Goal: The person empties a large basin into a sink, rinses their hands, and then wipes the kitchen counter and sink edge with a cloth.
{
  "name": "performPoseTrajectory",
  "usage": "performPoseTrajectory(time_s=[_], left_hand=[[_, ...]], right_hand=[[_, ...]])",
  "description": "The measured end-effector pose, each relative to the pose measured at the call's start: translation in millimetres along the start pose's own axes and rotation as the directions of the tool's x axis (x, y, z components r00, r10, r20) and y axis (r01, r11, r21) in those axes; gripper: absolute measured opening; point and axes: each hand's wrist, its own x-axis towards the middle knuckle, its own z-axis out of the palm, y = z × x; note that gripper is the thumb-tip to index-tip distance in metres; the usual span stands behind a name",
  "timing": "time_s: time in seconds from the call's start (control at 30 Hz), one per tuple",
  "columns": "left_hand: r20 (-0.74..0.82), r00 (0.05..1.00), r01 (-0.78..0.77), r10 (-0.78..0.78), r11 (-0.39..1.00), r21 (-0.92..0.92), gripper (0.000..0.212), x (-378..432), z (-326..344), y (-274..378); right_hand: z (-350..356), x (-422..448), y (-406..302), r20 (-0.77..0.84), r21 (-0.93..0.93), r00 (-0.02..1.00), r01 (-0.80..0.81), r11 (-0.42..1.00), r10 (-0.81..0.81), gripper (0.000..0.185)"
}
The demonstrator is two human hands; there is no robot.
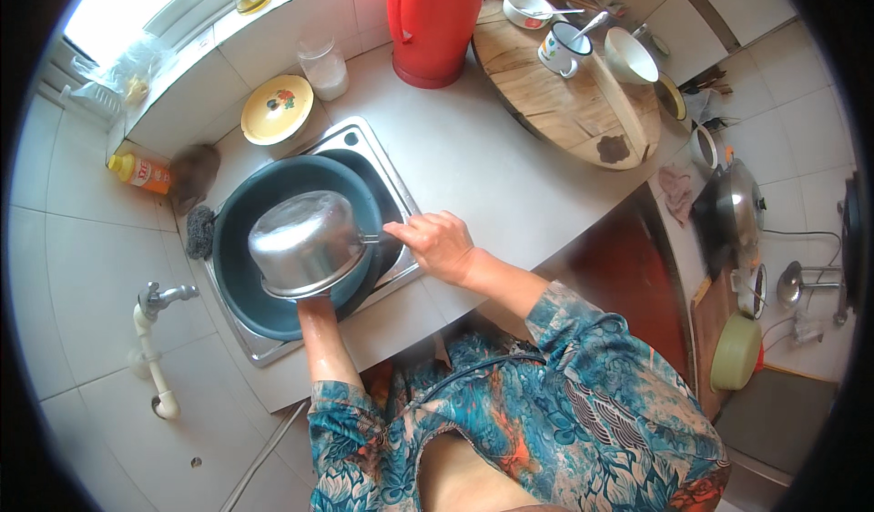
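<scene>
A shiny metal saucepan (pixel 307 239) is tipped over a dark teal plastic basin (pixel 229 239), its base up and its rim low on the side nearest me. My right hand (pixel 440 242) grips the saucepan's handle (pixel 372 238) at the basin's right edge. The wrist of my left hand (pixel 315 305) goes in under the saucepan's rim; the fingers are hidden behind the metal, so their hold cannot be seen. The basin stands in a stainless steel sink (pixel 396 191).
A dark scouring pad (pixel 200 232) and yellow-capped bottle (pixel 140 173) lie left of the sink, near a wall tap (pixel 167 296). Behind are a yellow enamel lid (pixel 276 109), a jar (pixel 323 68) and a red jug (pixel 437 27). A round wooden board (pixel 539 102) carries bowls and an enamel mug (pixel 563 48).
</scene>
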Motion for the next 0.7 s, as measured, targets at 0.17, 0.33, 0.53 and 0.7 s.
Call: performPoseTrajectory(time_s=[0.17, 0.33, 0.53, 0.7], left_hand=[[-0.065, 0.997, -0.024, 0.03, 0.996, 0.09, 0.016, -12, -2, -5], [-0.171, 0.96, -0.094, 0.222, 0.829, 0.551, 0.018, -45, 13, 7], [0.305, 0.944, -0.229, 0.129, -0.41, 0.883, 0.034, -52, 19, 19], [0.313, 0.927, -0.19, 0.206, -0.461, 0.867, 0.034, -70, 35, 49]], right_hand=[[-5, -26, 33, 0.177, 0.387, 0.966, -0.243, 0.889, 0.187, 0.036], [-36, -32, 59, 0.455, 0.504, 0.713, -0.7, 0.506, 0.534, 0.042], [-39, -58, 103, 0.411, 0.475, 0.616, -0.774, 0.419, 0.672, 0.041], [-48, -39, 102, 0.405, 0.452, 0.646, -0.757, 0.472, 0.647, 0.035]])
